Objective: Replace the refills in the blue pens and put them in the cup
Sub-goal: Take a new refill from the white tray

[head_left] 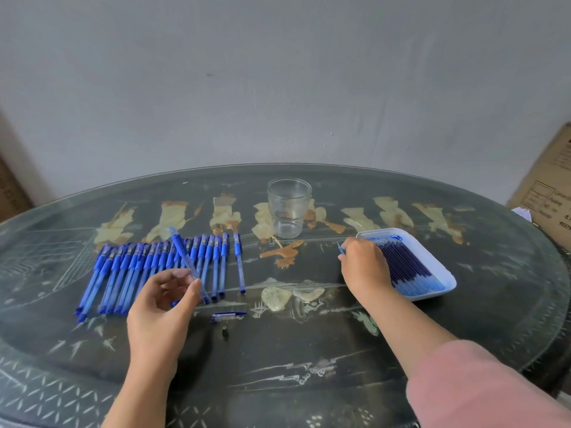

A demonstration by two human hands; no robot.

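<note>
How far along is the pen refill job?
Done: nothing; the cup is empty. In hand: left grip holds a pen, a loose cap beside it; right grip pinches a refill at the tray. Left: the whole row of pens.

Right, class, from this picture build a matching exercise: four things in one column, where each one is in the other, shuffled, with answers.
Things
1. glass cup
2. pen barrel
3. single refill
4. loose pen cap

Places
A. pinched in the right hand, by the white tray
B. lying on the table, near the left hand
C. standing empty at the back
D. held in the left hand

Pairs: 1-C, 2-D, 3-A, 4-B
</note>
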